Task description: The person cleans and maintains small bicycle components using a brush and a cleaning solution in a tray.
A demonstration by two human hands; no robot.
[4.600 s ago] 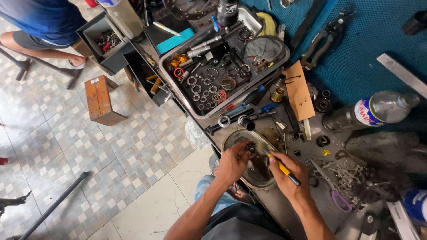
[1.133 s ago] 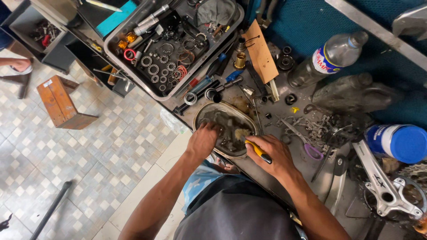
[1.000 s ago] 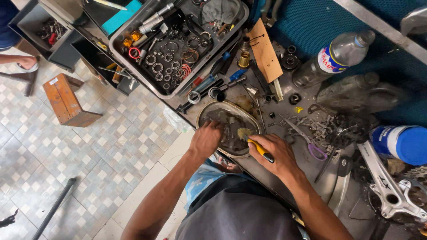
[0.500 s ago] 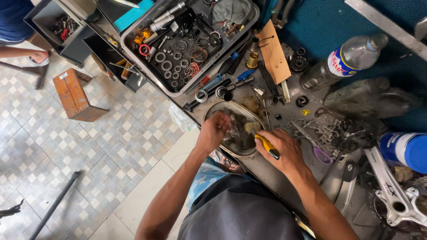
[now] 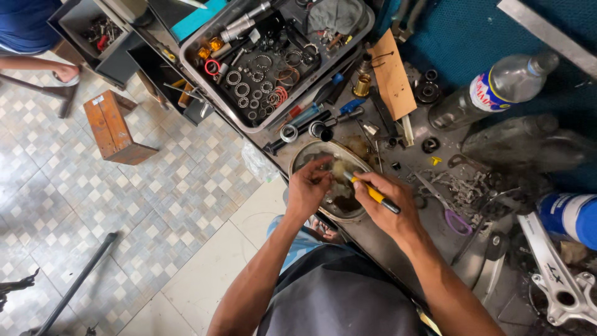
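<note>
My left hand (image 5: pixel 309 186) reaches into a round metal bowl (image 5: pixel 311 154) on the workbench, its fingers pinching a small part I cannot make out. My right hand (image 5: pixel 388 204) grips a yellow-handled brush (image 5: pixel 372 191), its pale bristle tip over the dirty inside of the bowl, close to my left fingertips. The bowl sits at the bench's near edge, right in front of my body.
A grey tray (image 5: pixel 200 74) of bearings, rings and small parts lies behind the bowl. A wooden block (image 5: pixel 393 81), plastic bottle (image 5: pixel 497 88), blue can (image 5: pixel 572 218), crank arm (image 5: pixel 553 274) and scissors (image 5: pixel 444 208) crowd the bench. A wooden stool (image 5: pixel 115 127) stands on the tiled floor.
The view has drifted; both hands stay at the bowl. My right hand has brought the brush tip closer to my left fingers over the bowl's middle.
</note>
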